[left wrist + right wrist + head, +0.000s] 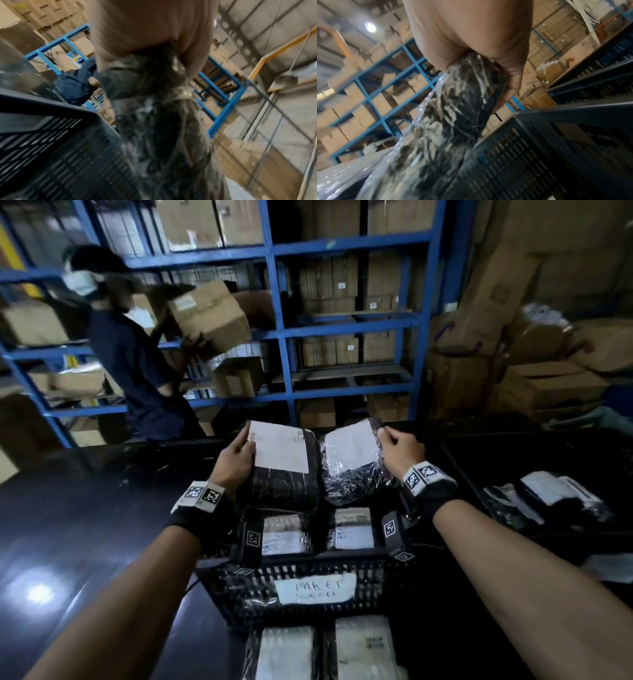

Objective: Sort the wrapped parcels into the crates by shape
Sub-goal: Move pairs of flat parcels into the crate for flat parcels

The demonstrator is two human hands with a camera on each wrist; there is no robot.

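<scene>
**Two parcels held over the crate**

My left hand point(236, 458) grips a flat black parcel point(282, 470) with a big white label. My right hand point(399, 448) grips a shiny wrapped parcel point(352, 463). Both hang over the black crate point(308, 587) on the dark table point(85, 525). Behind, a person point(133, 364) lifts a cardboard box point(210, 318) by blue shelves point(281, 330).

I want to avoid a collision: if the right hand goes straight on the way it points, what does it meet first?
The right hand, gripping a wrapped parcel, points away over the dark table. Its path looks free until the blue shelving, though depth is unclear.
</scene>
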